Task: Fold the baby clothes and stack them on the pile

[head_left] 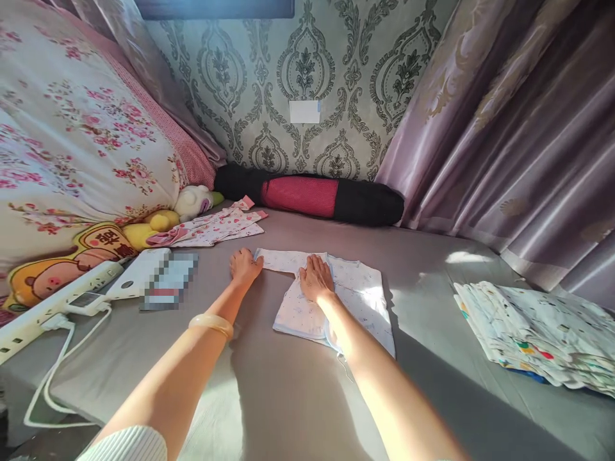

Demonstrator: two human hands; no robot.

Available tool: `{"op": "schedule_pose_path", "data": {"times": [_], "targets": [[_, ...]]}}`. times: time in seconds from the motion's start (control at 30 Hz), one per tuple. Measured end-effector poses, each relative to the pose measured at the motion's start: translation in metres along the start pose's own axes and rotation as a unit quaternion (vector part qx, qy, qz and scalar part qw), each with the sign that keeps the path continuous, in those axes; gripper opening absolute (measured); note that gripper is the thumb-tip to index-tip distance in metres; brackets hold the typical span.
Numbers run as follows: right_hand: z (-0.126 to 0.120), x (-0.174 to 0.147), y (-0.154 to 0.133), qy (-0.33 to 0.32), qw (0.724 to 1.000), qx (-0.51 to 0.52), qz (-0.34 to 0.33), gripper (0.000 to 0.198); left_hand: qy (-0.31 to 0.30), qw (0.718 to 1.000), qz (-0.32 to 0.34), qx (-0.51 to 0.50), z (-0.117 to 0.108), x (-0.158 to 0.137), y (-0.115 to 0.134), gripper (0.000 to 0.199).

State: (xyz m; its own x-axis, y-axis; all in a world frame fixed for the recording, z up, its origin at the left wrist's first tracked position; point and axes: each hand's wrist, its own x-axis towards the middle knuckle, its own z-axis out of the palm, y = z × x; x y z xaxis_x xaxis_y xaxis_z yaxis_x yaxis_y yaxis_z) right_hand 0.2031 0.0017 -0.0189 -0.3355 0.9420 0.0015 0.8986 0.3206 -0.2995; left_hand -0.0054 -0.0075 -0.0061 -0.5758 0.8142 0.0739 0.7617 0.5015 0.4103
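A small white baby shirt [361,288] with pale blue edging and a fine print lies spread on the grey bed sheet [283,397]. One long sleeve stretches out to the left. My left hand [245,266], below a bangle on the wrist, has its fingers closed on the cuff of that sleeve. Flat on the shirt near the shoulder rests my right hand [316,278], fingers extended. Its forearm covers part of the shirt's lower front. A thin tie string hangs from the hem.
Folded printed cloths [538,333] are stacked at the right. At the left lie a power strip [57,307] with white cables, a white box [139,272] and a pinkish printed garment [216,227]. A black and red roll [307,195] lies along the patterned wall.
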Motion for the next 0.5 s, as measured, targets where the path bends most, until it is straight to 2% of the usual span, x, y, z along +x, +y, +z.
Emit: {"op": "schedule_pose_path", "data": {"times": [0.13, 0.4, 0.5], "targets": [[0.000, -0.001, -0.001, -0.004, 1.000, 0.000, 0.005, 0.061, -0.017, 1.000, -0.009, -0.006, 0.001, 0.011, 0.000, 0.037], [-0.001, -0.001, -0.004, -0.005, 1.000, -0.013, 0.013, 0.061, -0.072, 0.995, -0.028, -0.068, 0.008, 0.035, 0.001, 0.017], [-0.001, -0.001, -0.004, -0.005, 1.000, -0.017, 0.014, 0.060, -0.073, 0.992, -0.022, -0.104, 0.005, 0.040, 0.002, 0.010]]}}
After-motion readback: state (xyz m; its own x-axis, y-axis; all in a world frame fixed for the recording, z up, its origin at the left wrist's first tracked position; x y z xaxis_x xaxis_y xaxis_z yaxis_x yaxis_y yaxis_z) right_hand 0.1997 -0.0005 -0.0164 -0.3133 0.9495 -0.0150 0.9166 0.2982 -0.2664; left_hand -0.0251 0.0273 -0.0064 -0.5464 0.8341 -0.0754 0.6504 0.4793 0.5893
